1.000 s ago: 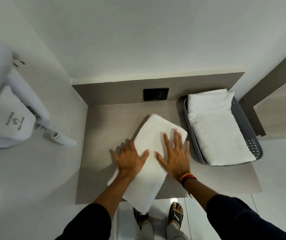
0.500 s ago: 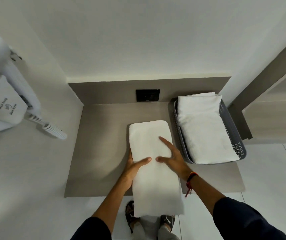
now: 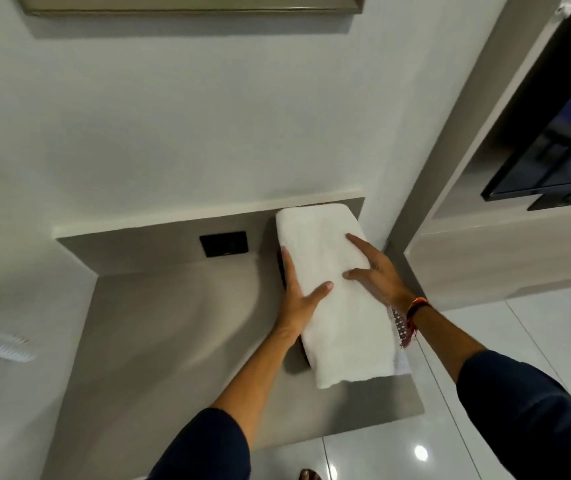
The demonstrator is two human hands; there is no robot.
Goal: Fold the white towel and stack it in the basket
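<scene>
The folded white towel (image 3: 336, 289) is a long thick rectangle held over the grey basket (image 3: 398, 323), which it hides almost fully; only a strip of perforated wall shows by my right wrist. My left hand (image 3: 299, 289) grips the towel's left edge, fingers underneath and thumb on top. My right hand (image 3: 375, 271) holds its right side, fingers spread over the top. I cannot tell whether the towel rests on the towels in the basket or hangs just above them.
The beige counter (image 3: 173, 334) stretches left of the basket, with a black socket plate (image 3: 224, 244) on its back panel. A coiled white cord (image 3: 0, 346) hangs at the far left. A dark screen (image 3: 561, 161) is mounted at the right. Glossy floor tiles lie below.
Both hands picked the folded towel up from the middle of the counter and carried it right, over the basket. The head camera swung right and upward.
</scene>
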